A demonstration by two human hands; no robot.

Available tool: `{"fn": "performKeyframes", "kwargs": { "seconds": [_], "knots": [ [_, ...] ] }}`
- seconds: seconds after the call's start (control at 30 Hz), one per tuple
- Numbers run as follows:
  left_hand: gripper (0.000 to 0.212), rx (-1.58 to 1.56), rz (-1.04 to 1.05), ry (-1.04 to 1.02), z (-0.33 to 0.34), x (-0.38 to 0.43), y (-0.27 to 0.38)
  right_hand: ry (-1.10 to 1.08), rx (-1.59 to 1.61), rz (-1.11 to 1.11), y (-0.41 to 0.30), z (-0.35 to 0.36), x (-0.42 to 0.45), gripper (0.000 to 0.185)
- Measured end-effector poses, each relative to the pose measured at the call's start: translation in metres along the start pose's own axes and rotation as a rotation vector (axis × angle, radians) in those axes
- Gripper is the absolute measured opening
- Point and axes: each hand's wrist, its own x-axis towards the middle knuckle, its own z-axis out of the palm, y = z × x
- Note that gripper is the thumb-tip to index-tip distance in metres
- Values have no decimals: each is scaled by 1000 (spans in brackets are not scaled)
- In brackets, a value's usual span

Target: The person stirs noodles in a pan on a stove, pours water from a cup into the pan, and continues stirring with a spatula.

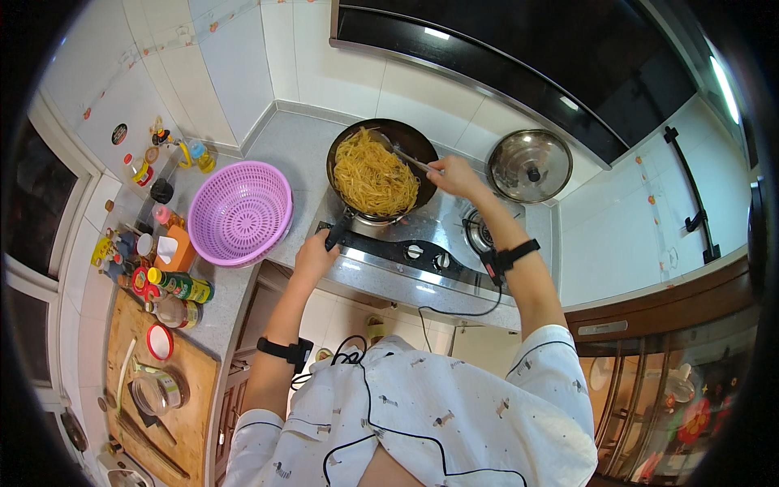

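A dark wok (426, 149) sits over the left burner of a steel gas stove (453, 222). Inside it lies a heap of yellow shreds (371, 176), like shredded potato or noodles. My left hand (316, 252) grips the wok's black handle (339, 228) at the stove's front edge. With my right hand (455, 176) I hold the handle of a metal spatula (414, 159) over the wok's right rim. The spatula's head reaches into the shreds and is partly covered by them.
Left of the stove stands a pink plastic colander (243, 213). Seasoning bottles (182, 286) crowd the left counter. A wooden cutting board (198, 371) bears a jar (159, 392) and a knife (146, 408). A glass lid (529, 165) leans behind the right burner (481, 231). The range hood (487, 55) hangs above.
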Motion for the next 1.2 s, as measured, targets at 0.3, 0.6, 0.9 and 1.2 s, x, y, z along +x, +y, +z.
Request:
{"fn": "performKeyframes", "kwargs": {
  "seconds": [0.3, 0.6, 0.9, 1.2],
  "knots": [
    [33, 24, 5, 17, -4, -7, 5, 6, -280, 4, -36, -60, -68, 24],
    [33, 4, -33, -25, -9, -7, 14, 3, -89, 137, 23, -21, 26, 27],
    [33, 45, 26, -26, -6, -1, 1, -90, -454, -334, -39, -7, 5, 24],
    [36, 46, 24, -47, -3, 2, 3, -96, -557, -359, -64, -73, -91, 30]
  ]
}}
